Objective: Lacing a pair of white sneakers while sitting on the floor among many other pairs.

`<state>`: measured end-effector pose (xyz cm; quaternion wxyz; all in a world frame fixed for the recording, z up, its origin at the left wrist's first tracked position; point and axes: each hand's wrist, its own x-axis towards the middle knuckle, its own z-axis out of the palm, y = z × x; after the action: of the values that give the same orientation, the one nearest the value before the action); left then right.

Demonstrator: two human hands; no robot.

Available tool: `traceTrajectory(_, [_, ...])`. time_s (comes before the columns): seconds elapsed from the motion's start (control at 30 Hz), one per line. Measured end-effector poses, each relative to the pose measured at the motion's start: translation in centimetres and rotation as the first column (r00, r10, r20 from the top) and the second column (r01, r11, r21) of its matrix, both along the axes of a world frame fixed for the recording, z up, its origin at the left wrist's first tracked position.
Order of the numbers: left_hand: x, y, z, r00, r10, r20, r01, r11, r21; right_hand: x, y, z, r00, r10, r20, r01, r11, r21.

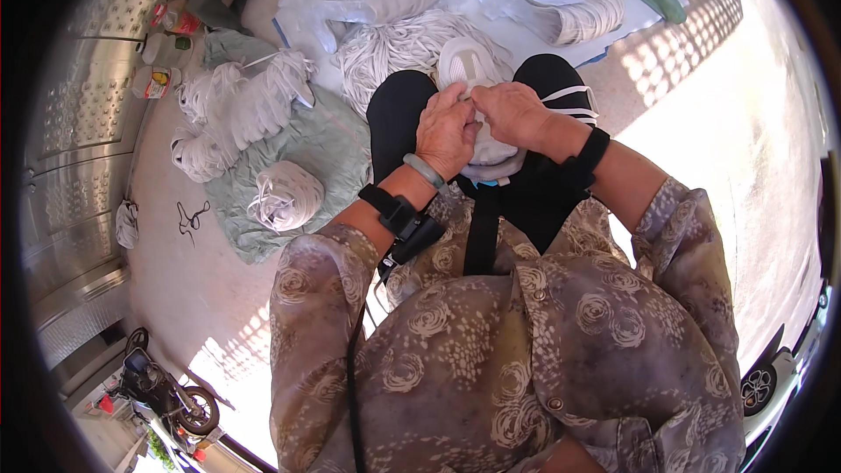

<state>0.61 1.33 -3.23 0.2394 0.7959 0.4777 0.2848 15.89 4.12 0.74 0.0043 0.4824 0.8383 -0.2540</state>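
Note:
A white sneaker (pixel 455 61) rests between my knees, its toe pointing away from me and its heel by my lap. My left hand (pixel 447 133) is closed at the left side of the sneaker, fingertips on the upper. From the right, my right hand (pixel 512 114) meets it over the middle of the shoe, fingers pinched together. What lies between the right fingertips is hidden. White laces (pixel 574 98) hang over my right knee. Just past the sneaker lies a heap of loose white laces (pixel 381 57).
Several stacked white shoe pieces (pixel 254 109) and a round white bundle (pixel 287 195) lie on a green cloth (pixel 333 153) at left. More white shoe pieces (pixel 574 0) spread ahead. Plastic jars (pixel 156 81) stand by a metal door (pixel 83 131). A motorcycle (pixel 171 394) is behind left.

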Motion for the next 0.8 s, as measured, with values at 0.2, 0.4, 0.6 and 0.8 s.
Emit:
traceTrajectory(0.2, [0.2, 0.4, 0.6, 1.0, 0.013, -0.017, -0.013, 1.0, 0.017, 1.5, 0.8, 0.4, 0.976, -0.017, -0.216, 0.015, 1.0, -0.01])
traceTrajectory(0.4, [-0.8, 0.3, 2.2, 0.998, 0.002, -0.059, 0.003, 0.997, 0.082, 5.6, 0.9, 1.5, 0.989, 0.043, -0.139, -0.026, 0.992, 0.124])
traceTrajectory(0.6, [-11.8, -1.4, 3.2, 0.987, 0.145, -0.073, -0.146, 0.989, -0.003, 8.8, 1.3, 0.6, 0.993, -0.042, -0.112, 0.098, 0.816, 0.57])
traceTrajectory(0.8, [-19.5, -3.6, 3.8, 0.947, 0.322, -0.017, -0.292, 0.835, -0.467, 9.1, 1.8, 0.3, 0.714, -0.239, -0.658, 0.584, 0.722, 0.371])
